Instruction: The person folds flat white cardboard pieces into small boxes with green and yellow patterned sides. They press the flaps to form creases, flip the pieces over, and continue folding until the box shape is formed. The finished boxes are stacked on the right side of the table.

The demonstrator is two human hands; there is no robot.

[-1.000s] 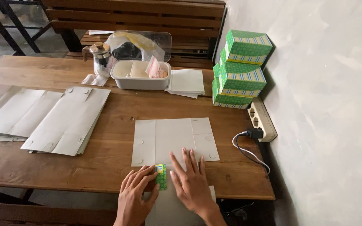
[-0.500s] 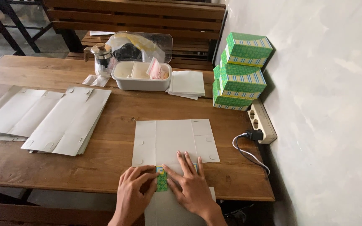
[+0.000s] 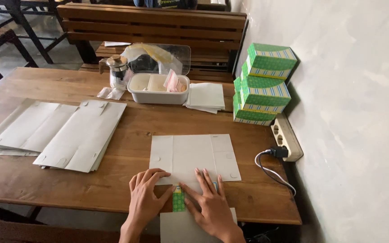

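Both hands press flat on a folded cardboard box blank (image 3: 193,157) at the near edge of the wooden desk (image 3: 127,123): the left hand (image 3: 146,198) with fingers bent and together, the right hand (image 3: 209,204) with fingers spread, a green patterned flap (image 3: 178,200) showing between them (neither hand grips anything). To the left lie stacks of flat blanks (image 3: 64,132). Farther back stand a white plastic tub (image 3: 157,94), a lidded glass jug (image 3: 118,72) and, against the wall, stacked green boxes (image 3: 262,85) above a power strip (image 3: 285,137).
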